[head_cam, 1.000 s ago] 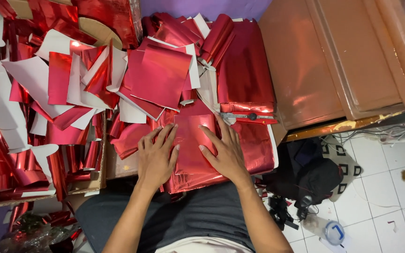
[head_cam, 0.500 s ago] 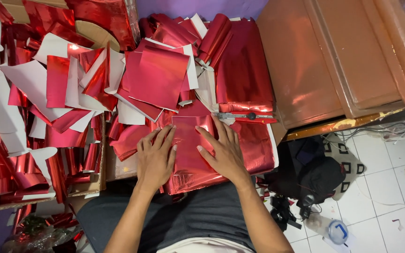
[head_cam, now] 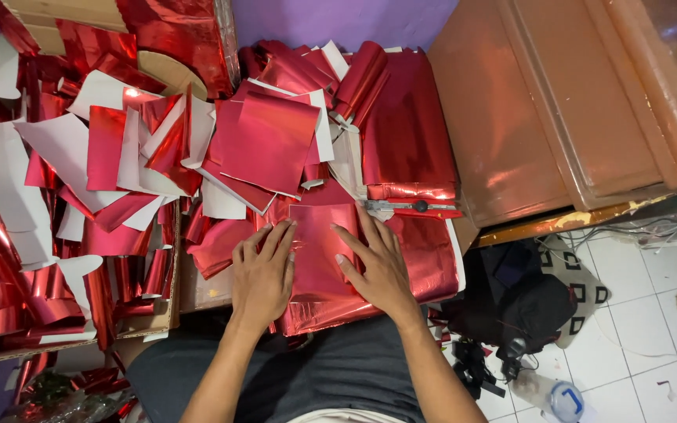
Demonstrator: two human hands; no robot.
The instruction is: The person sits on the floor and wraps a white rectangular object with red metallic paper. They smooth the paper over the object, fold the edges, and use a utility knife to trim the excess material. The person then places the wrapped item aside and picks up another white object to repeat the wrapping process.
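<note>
A shiny red foil sheet (head_cam: pixel 319 251) lay at lower centre — left hand (head_cam: pixel 260 278) and right hand (head_cam: pixel 378 270) pressed flat on it, fingers spread, seemingly smoothing a fold. Just above — a red-handled utility knife (head_cam: pixel 413 207); cut foil squares (head_cam: pixel 272 141) piled beyond.

Both hands lie flat on the red foil sheet (head_cam: pixel 319 258), left hand (head_cam: pixel 262 274) and right hand (head_cam: pixel 376 266) close together, a narrow strip of foil bare between them. Just beyond the fingertips a cutter knife (head_cam: pixel 409 207) lies crosswise, blocking the way forward on the right. Past it a pile of foil squares (head_cam: pixel 264 145) and foil rolls (head_cam: pixel 405 117) crowd the worktop. Left side packed with foil scraps (head_cam: pixel 56 180). Right: brown cabinet (head_cam: pixel 542 117) walls it off. Open floor (head_cam: pixel 636 313) lower right, black bag (head_cam: pixel 511 301) beside it.
</note>
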